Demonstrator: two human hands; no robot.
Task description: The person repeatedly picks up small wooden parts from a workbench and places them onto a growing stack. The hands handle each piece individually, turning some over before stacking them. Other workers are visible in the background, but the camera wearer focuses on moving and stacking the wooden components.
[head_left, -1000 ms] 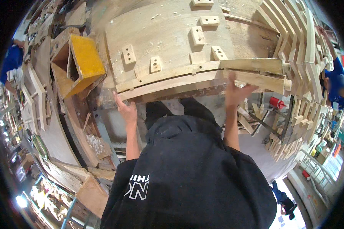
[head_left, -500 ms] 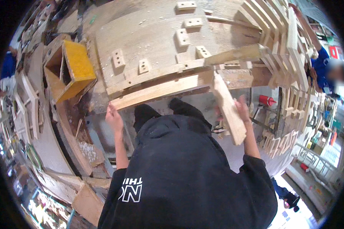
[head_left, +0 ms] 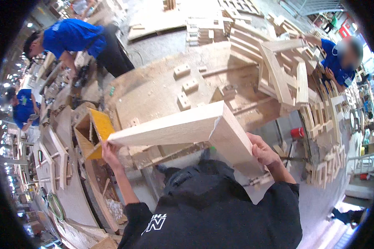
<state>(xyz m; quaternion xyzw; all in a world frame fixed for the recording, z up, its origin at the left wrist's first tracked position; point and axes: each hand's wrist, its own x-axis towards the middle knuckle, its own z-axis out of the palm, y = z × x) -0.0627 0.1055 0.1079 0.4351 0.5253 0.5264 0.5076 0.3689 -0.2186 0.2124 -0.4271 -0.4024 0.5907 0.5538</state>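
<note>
I hold an L-shaped wooden frame piece point(head_left: 166, 129) in the air above the near edge of the workbench point(head_left: 147, 85). It has one long arm and one shorter arm meeting at an angled joint, where a ragged pale line runs down the seam. My left hand point(head_left: 111, 154) is closed round the tip of the long arm. Around the outer side of the short arm, my right hand point(head_left: 264, 150) is closed too, fingers bent against the wood. Under the piece, a wooden rail point(head_left: 174, 154) lies along the bench edge, partly hidden.
Several drilled wooden blocks point(head_left: 190, 85) sit on the bench. To the left stands a yellow-sided wooden box point(head_left: 100, 124). Angled frames point(head_left: 274, 72) are piled at the right, by a co-worker in blue point(head_left: 340, 62). Another person point(head_left: 77, 39) bends over at far left. A red container point(head_left: 297, 132) is at right.
The angled piece has been lifted off the bench edge toward me, both hands rising with it. My view has tilted up, bringing more of the workshop and people in blue into sight.
</note>
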